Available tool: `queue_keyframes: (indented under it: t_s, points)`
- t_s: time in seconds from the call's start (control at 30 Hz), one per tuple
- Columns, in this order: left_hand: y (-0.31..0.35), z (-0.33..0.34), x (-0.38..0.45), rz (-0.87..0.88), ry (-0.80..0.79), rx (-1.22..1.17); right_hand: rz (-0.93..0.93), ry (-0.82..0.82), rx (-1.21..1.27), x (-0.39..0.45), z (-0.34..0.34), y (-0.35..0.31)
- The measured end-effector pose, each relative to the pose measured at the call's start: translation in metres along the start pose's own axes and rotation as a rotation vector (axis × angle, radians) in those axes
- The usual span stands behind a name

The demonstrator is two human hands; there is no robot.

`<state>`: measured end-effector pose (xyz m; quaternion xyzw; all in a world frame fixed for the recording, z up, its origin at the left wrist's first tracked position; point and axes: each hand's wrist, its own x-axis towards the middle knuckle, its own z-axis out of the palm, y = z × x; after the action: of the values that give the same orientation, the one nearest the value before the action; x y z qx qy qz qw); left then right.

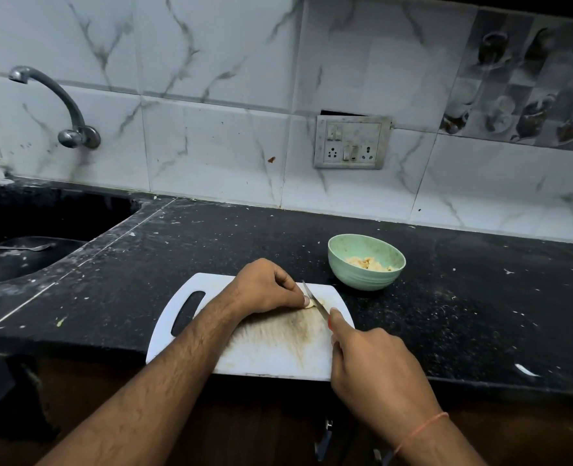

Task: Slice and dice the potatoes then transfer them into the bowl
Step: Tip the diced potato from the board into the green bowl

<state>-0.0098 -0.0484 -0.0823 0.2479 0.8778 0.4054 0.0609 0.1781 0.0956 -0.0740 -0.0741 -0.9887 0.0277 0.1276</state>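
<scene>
Here, a white plastic cutting board with a slot handle and a brown-stained middle lies on the black speckled stone desk, its near edge overhanging the desk's front. Toward the board's one o'clock corner, the left hand curls its fingers down over a small pale potato piece, pinning it to the board; only a sliver of the piece shows past the fingertips. The right hand grips the orange handle of a slim steel knife, forefinger stretched along the top, with the blade angled toward eleven o'clock and its edge just beside the potato piece, close against the left fingertips. Whether the blade has entered the piece cannot be told.

At one o'clock from the board, just apart from its corner, stands a pale green ribbed bowl holding a small heap of yellowish diced potato.

At nine to ten o'clock, a dark sink is sunk into the desk, with a curved chrome tap on the marble-patterned wall tiles above it. A grubby white switch-and-socket plate sits on the wall at twelve o'clock.
</scene>
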Motion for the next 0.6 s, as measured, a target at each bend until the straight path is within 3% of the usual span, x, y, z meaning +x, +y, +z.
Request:
queue_keyframes:
  t_s: [0.33, 0.6]
  points:
    - [0.003, -0.001, 0.002, -0.047, -0.016, -0.008, -0.055, -0.114, -0.082, -0.002, -0.007, -0.004]
    - [0.003, -0.003, -0.002, -0.031, -0.049, -0.074, -0.066, -0.076, -0.071, -0.022, -0.015, 0.007]
